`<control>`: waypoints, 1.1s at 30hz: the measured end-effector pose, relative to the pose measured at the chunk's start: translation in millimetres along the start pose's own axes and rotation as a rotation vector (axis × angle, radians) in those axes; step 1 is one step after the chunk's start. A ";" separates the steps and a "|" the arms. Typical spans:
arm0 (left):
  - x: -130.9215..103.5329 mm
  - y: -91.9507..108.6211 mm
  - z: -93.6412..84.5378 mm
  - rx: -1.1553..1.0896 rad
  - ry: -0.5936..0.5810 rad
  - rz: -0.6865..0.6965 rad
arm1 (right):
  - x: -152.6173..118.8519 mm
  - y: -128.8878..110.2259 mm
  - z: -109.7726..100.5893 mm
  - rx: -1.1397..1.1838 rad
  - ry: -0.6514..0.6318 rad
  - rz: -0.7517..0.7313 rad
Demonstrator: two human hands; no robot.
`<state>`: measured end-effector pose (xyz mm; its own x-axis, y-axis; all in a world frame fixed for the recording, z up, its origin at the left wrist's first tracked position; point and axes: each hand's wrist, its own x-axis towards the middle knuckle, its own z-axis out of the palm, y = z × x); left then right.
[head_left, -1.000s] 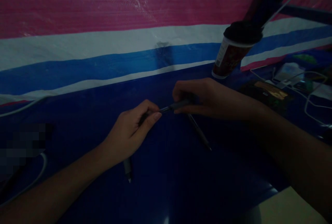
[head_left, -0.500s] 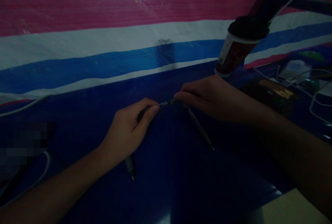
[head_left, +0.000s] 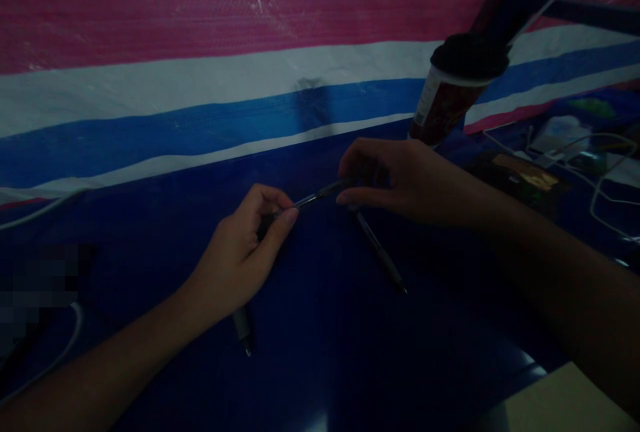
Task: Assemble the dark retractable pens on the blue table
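A slim pen [head_left: 311, 199] with a clear barrel and a dark grip section spans the gap between my two hands above the blue table [head_left: 310, 325]. My left hand [head_left: 250, 245] pinches one end of it between thumb and forefinger. Around its dark end, the thumb and fingers of my right hand [head_left: 387, 175] curl loosely, and the exact contact there is dim. A second pen [head_left: 377, 249] lies below my right hand, its tip toward me. Another pen [head_left: 242, 331] pokes out from under my left wrist, its upper part hidden.
A lidded paper cup [head_left: 447, 99] stands behind my right hand. Cables and a clutter of small items [head_left: 565, 145] lie at the right. A pale yellow sheet [head_left: 565, 399] is at the lower right. Striped sheeting [head_left: 200, 79] hangs behind the table.
My right hand's fingers have loosened and spread around the pen's dark end, showing more of it. My left hand still pinches the other end.
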<state>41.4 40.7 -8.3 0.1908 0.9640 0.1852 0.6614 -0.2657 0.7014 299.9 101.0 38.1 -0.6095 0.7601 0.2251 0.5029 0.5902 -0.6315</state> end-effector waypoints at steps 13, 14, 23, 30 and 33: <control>-1.6 -3.4 -0.9 0.025 -0.044 0.052 | 2.3 0.9 -1.2 0.418 0.091 -0.037; -2.0 -4.4 -0.8 0.016 -0.049 0.056 | 2.5 0.9 -1.6 0.467 0.115 -0.037; -2.7 -3.1 -1.4 -0.090 -0.082 0.050 | 3.7 -2.3 -1.7 0.479 0.360 0.046; -0.1 -4.5 -0.5 -0.124 -0.024 -0.009 | 5.5 0.8 -3.7 0.531 0.502 0.064; -0.1 -5.8 0.0 -0.125 -0.027 -0.004 | 5.9 3.1 -3.9 0.522 0.534 0.079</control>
<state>37.5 42.2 -12.5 0.2089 0.9640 0.1644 0.5672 -0.2564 0.7827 300.2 108.4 40.4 -0.1367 0.9021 0.4094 0.0956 0.4233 -0.9009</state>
